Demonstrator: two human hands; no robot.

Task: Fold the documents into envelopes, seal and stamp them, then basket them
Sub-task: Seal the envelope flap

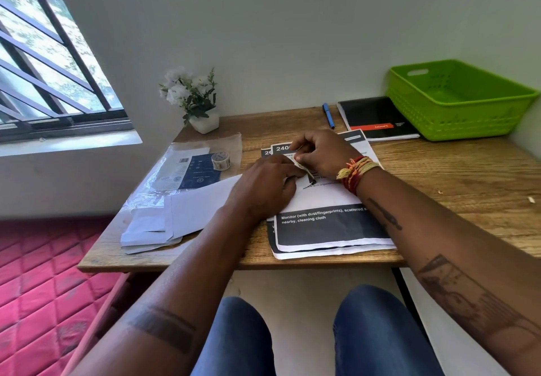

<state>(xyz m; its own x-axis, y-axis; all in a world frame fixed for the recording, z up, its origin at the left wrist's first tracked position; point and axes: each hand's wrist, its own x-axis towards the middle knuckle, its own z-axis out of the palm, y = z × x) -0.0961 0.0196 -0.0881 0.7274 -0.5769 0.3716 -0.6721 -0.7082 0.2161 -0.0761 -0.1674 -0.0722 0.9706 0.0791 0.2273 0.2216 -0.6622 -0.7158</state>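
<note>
1. Envelope (202,208): a white one lies on the left part of the worktop (453,176), its long axis running from near-left to far-right, one end tucked under the left hand (263,188). More pale envelopes (146,229) are stacked just to its left, near the front edge.
2. A roll of stamps or stickers (220,161) stands farther back on a clear wrapper (187,167), left of both hands.
3. The left hand lies knuckles-up; its grip is closed, fingertips pinched on a small strip (304,170) between the two hands.
4. That strip slants from far-left to near-right. Whether it is a stamp or a backing paper is too small to tell.
5. The right hand (322,153), a thread band at its wrist, pinches the far end of the same strip, so both grips are clamped on it.
6. Under the hands lies the stack of printed documents (330,229), long axis near to far.
7. The green basket (456,123) sits at the far right corner, well apart, beyond a black notebook (377,118) and a blue pen (328,115).
8. Judgement: the envelope lies left and near of the strip, so the left hand is nearer to steady it while the right sets the piece down.
</note>
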